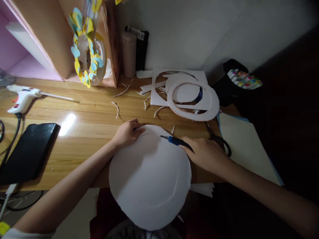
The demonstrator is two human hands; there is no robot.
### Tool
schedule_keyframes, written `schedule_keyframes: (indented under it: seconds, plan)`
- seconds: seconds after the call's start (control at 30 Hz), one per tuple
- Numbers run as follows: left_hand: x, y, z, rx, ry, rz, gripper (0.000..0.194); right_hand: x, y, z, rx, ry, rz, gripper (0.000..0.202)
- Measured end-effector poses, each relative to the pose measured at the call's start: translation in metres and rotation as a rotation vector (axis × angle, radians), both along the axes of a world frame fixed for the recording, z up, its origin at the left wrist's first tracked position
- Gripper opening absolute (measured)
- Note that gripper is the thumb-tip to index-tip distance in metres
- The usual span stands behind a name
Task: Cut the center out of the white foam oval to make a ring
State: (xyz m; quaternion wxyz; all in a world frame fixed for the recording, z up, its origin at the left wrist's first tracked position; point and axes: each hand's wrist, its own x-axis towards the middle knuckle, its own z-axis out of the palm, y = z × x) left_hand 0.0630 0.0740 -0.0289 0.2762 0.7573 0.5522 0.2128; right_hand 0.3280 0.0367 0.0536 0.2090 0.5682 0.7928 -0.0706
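A large white foam-board disc (149,179) lies over the table's front edge, its near part sticking out above my lap. My left hand (128,132) grips its upper left rim, with the thumb on top and the other fingers at the edge. In my right hand (201,151) is a blue craft knife (177,141), its blade pointing left over the disc's upper right part. Whether the tip touches the board I cannot tell. A curved line marks the disc's lower right. Just behind my right hand lie dark-handled scissors (220,141).
White board rings (214,103) and a cut-out sheet (159,101) lie at the back among curled scraps. A glue gun (23,98) and black phone-like slab (30,152) sit left. Paper sheets (246,146) and a marker holder (231,79) are right; a flowered wreath (86,81) stands back left.
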Motion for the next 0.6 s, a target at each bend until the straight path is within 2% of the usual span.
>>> schedule_keyframes:
  seconds: [0.1,0.2,0.27,0.33,0.4,0.6]
  plan:
    - [0.000,-0.009,0.006,-0.010,0.079,0.161,0.028,0.008,-0.001,-0.003,0.017,0.099,-0.026,0.028]
    - [-0.005,-0.026,0.013,-0.052,0.156,0.296,0.030,0.020,-0.001,-0.010,0.038,0.290,-0.032,0.028]
    - [-0.008,-0.035,0.018,-0.127,0.183,0.284,0.029,0.027,-0.001,-0.016,0.031,0.415,0.016,0.028]
    - [-0.010,-0.034,0.020,-0.182,0.193,0.233,0.029,0.032,0.000,-0.023,0.013,0.464,0.062,0.032]
    - [-0.009,-0.022,0.020,-0.186,0.193,0.203,0.032,0.035,0.001,-0.028,-0.010,0.453,0.074,0.038]
    - [0.004,0.041,0.016,-0.180,0.126,0.176,0.042,0.044,0.007,-0.032,-0.078,0.440,0.064,0.042]
